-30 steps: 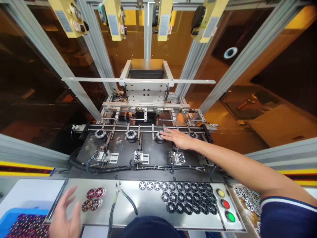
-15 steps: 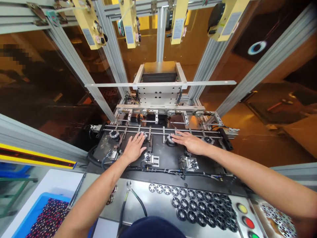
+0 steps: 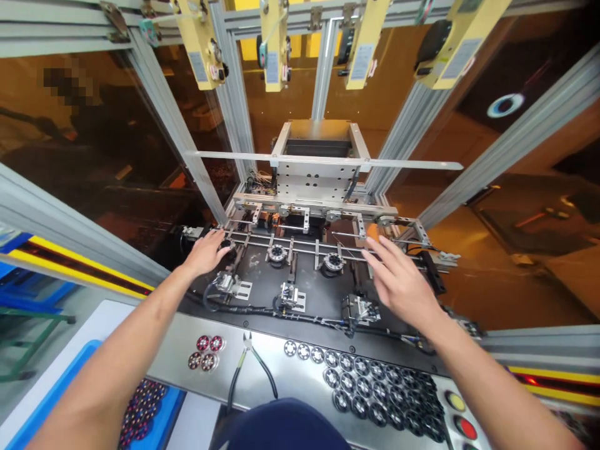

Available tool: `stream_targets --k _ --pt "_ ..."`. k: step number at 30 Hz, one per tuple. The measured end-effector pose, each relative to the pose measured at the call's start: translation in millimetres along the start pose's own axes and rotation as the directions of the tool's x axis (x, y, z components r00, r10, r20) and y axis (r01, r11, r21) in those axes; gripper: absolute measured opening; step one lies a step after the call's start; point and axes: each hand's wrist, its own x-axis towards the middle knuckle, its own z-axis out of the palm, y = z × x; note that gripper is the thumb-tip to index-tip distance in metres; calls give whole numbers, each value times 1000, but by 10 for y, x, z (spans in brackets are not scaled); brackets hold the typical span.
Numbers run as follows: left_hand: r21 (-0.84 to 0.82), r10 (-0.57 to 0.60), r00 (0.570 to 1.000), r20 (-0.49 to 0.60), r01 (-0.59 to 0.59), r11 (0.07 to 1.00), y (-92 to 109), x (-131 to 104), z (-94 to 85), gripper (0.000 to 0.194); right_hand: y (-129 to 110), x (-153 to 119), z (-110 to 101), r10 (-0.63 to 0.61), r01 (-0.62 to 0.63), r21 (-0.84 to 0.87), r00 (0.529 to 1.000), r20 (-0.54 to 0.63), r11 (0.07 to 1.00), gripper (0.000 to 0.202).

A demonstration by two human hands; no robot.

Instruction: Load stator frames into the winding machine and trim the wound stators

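Note:
At the left end of the black machine bed (image 3: 307, 281), my left hand (image 3: 206, 251) lies with fingers stretched out and thumb apart over a round fixture part (image 3: 228, 246), which it partly covers. Two more round parts with black rims, a middle-left one (image 3: 277, 253) and a middle-right one (image 3: 333, 262), sit uncovered on their fixtures. My right hand (image 3: 398, 275) is raised over the right side of the bed, fingers spread, holding nothing that I can see. It hides the right-end fixture.
Wire cutters (image 3: 247, 350) lie on the metal ledge beside reddish round pieces (image 3: 209, 361) and rows of black-rimmed rings (image 3: 375, 384). A blue tray (image 3: 175, 412) holds more pieces. Buttons (image 3: 466, 428) are at right. Yellow wire feeders (image 3: 276, 50) hang above; a metal bar (image 3: 403, 164) crosses behind.
My left hand has moved left from the middle-left part to the left-end one. My right hand has left the middle-right part and moved right and up. The view has shifted slightly.

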Motion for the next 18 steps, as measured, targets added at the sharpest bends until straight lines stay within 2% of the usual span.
stream_targets --k 2,4,8,11,15,17,18 --pt "-2 -9 1000 23 9 1000 -195 -125 69 51 -190 -264 -109 48 -42 58 992 -114 997 79" --pt "-5 2 999 37 -2 1000 -271 -207 151 50 -378 -536 -157 104 -87 109 982 -156 990 80" --pt "-19 18 999 32 -18 1000 -250 -221 302 50 -677 -1064 -171 223 -195 150 955 -198 969 71" --pt "-67 11 1000 6 -11 998 -230 -163 395 47 -802 -1517 -134 291 -271 116 931 -221 955 61" --pt "-198 -31 996 -84 14 980 -258 -99 355 48 -801 -2359 109 359 -376 -17 896 -260 927 48" --pt "-276 -99 976 -192 43 960 -283 -164 249 61 -758 -2870 324 418 -456 -104 870 -261 884 49" --pt "-318 -151 953 -262 62 946 -290 -250 195 69 -744 -3125 444 455 -502 -153 851 -262 851 52"
